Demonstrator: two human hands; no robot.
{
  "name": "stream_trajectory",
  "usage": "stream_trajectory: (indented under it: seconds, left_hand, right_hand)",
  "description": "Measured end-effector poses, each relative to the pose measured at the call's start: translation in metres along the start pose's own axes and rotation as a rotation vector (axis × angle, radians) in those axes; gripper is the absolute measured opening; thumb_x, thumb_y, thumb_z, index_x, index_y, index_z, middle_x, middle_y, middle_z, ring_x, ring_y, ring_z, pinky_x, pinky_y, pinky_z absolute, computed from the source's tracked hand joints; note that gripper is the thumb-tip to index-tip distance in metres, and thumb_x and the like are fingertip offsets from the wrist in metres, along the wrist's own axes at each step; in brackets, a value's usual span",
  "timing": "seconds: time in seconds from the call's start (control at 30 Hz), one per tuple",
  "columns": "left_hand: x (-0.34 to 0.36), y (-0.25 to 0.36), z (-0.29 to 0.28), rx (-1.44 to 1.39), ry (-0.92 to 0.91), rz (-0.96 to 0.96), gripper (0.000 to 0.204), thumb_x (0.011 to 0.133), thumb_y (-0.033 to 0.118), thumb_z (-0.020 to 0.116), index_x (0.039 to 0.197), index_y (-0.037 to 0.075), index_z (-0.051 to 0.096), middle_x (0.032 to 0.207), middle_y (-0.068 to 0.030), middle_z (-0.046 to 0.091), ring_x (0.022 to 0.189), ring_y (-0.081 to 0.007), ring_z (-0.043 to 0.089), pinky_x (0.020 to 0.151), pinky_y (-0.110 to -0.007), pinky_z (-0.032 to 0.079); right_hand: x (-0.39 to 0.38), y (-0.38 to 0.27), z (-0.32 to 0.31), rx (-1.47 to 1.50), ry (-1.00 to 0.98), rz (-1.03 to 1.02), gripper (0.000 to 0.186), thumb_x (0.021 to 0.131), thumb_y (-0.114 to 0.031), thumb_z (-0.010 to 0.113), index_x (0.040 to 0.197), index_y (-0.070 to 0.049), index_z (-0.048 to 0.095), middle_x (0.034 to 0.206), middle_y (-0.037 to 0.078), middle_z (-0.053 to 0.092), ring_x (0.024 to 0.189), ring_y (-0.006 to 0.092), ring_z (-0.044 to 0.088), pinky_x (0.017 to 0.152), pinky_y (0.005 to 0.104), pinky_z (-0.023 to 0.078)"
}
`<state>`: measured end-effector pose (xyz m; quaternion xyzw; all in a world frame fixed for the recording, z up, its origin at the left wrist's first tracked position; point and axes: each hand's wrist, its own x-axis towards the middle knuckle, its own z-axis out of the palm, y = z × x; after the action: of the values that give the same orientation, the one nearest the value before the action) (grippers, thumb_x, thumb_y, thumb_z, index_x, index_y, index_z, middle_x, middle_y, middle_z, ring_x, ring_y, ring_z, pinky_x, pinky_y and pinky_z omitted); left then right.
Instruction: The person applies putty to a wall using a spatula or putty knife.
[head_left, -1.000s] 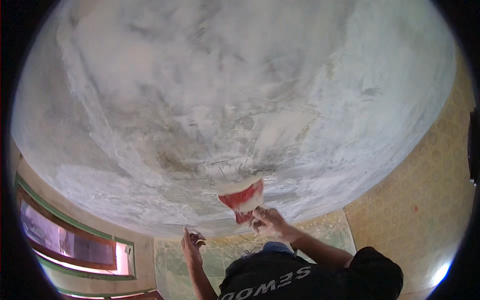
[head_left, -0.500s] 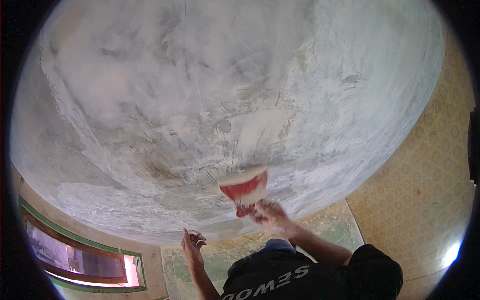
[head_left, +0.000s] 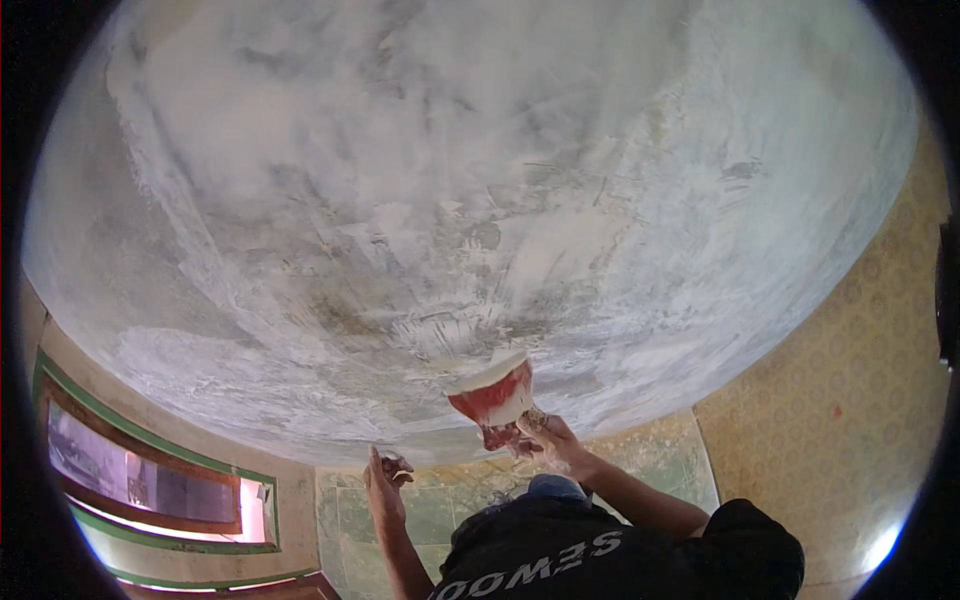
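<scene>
My right hand [head_left: 552, 443] is closed round the handle of a wide putty spreader [head_left: 490, 397], red and smeared with white putty. The spreader's broad edge is against or very near a large plastered surface [head_left: 420, 220], patchy grey and white with streaks and ridges. Putty also coats the fingers of that hand. To its left, my left hand [head_left: 386, 482] is raised close to the same surface. One digit points up, and the smeared, bent fingers stand apart from it; nothing held shows there.
A wooden-framed window [head_left: 145, 470] with green trim is at the lower left. Beyond my arms lies a worn green wall area [head_left: 440, 500]. At right stretches a yellow-brown patterned surface [head_left: 800, 430], with a bright light [head_left: 884, 548] near its lower end. My dark shirt [head_left: 620, 550] fills the bottom.
The spreader and my right hand have moved down and slightly right, leaving fresh streaks above. My left hand has stayed nearly in place. The whole view has shifted a little.
</scene>
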<state>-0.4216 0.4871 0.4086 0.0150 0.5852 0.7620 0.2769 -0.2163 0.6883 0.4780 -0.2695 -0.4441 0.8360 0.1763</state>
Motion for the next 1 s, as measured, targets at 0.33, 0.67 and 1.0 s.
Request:
stream_trajectory:
  seconds: [0.33, 0.67, 1.0]
  left_hand:
    - [-0.009, 0.005, -0.002, -0.067, -0.018, 0.029, 0.039, 0.094, 0.044, 0.05, 0.08, 0.007, 0.051, 0.069, -0.0061, 0.057, 0.066, -0.0175, 0.06, 0.056, -0.03, 0.046]
    - [-0.017, -0.008, -0.037, -0.116, 0.086, 0.013, 0.038, 0.095, 0.044, 0.048, 0.077, 0.011, 0.049, 0.067, -0.0034, 0.054, 0.063, -0.0148, 0.058, 0.056, -0.029, 0.044]
    - [-0.013, -0.008, -0.038, -0.159, 0.124, 0.023, 0.037, 0.092, 0.043, 0.055, 0.082, 0.007, 0.053, 0.07, -0.0043, 0.055, 0.064, -0.0154, 0.058, 0.055, -0.03, 0.045]
  right_hand:
    - [0.043, -0.143, 0.083, 0.001, -0.094, -0.594, 0.033, 0.095, -0.034, 0.052, 0.109, -0.005, 0.051, 0.088, 0.01, 0.062, 0.072, 0.0181, 0.06, 0.062, 0.0331, 0.048]
    - [0.012, -0.113, 0.109, -0.132, -0.23, -0.497, 0.026, 0.098, -0.031, 0.044, 0.096, -0.006, 0.05, 0.073, 0.011, 0.059, 0.063, 0.018, 0.057, 0.054, 0.0283, 0.04]
    - [0.082, 0.086, 0.002, -0.22, -0.066, 0.01, 0.038, 0.096, -0.037, 0.049, 0.112, -0.003, 0.053, 0.081, 0.01, 0.065, 0.057, 0.0161, 0.061, 0.052, 0.0284, 0.046]
